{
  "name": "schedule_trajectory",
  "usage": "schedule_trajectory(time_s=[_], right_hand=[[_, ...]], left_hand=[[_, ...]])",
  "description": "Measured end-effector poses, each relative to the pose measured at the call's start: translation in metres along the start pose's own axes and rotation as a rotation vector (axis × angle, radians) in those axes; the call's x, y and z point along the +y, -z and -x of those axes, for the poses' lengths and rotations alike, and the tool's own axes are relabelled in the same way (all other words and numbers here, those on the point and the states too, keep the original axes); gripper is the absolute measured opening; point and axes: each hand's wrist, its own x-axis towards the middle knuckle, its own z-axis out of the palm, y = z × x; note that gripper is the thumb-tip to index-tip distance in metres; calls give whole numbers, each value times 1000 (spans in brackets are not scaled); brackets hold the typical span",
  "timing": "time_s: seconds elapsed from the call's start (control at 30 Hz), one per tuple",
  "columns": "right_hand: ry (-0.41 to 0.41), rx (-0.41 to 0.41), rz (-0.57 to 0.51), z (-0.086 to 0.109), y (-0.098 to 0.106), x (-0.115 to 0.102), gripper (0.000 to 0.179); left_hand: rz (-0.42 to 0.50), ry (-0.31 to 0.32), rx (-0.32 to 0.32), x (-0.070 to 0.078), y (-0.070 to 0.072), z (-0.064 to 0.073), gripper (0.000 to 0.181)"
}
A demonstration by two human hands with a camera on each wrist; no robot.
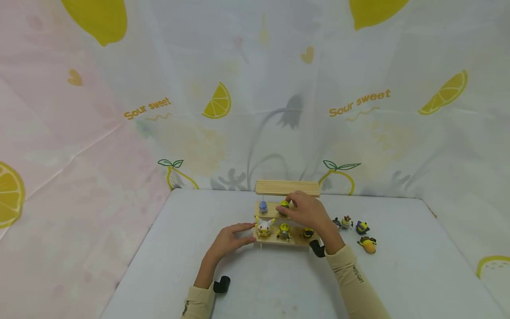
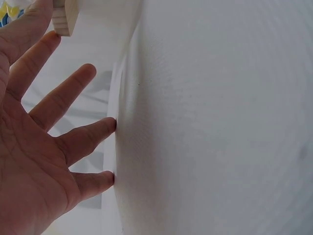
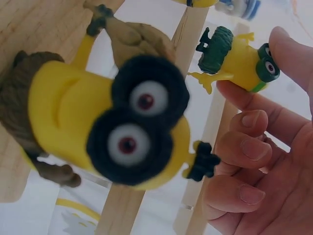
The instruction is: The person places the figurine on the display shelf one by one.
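Note:
A small yellow minion figure (image 3: 239, 61) in a dark green skirt and green-rimmed goggles is pinched between the thumb and index finger of my right hand (image 1: 307, 212). That hand is at the middle step of a three-step wooden display stand (image 1: 287, 188); whether the figure touches the step cannot be told. My left hand (image 1: 229, 241), fingers spread, touches the left end of the stand. A blue figure (image 1: 263, 207) is on the middle step. Along the lowest step are a white-hooded figure (image 1: 264, 227), a yellow figure (image 1: 283, 231) and a dark-goggled minion (image 1: 308, 232), seen large in the right wrist view.
Several loose figures lie on the white table (image 1: 398, 274) right of the stand, among them an orange-and-yellow one (image 1: 368, 246) and a purple-and-yellow one (image 1: 362, 227). A lemon-print cloth (image 1: 271, 146) hangs behind the table.

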Motion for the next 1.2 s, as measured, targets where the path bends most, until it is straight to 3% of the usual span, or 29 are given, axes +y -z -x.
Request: schedule_trajectory(time_s=[0.3,1.07,1.2], right_hand=[[12,-5,7,0,-1,1,42],[-3,-36,34,1,0,-2,49],[-6,-46,30,2,1,-3,49]], left_hand=[[35,21,-2,2,1,1,48],[-3,-5,-4,-1,0,0,48],[0,16,-3,-1,-1,0,49]])
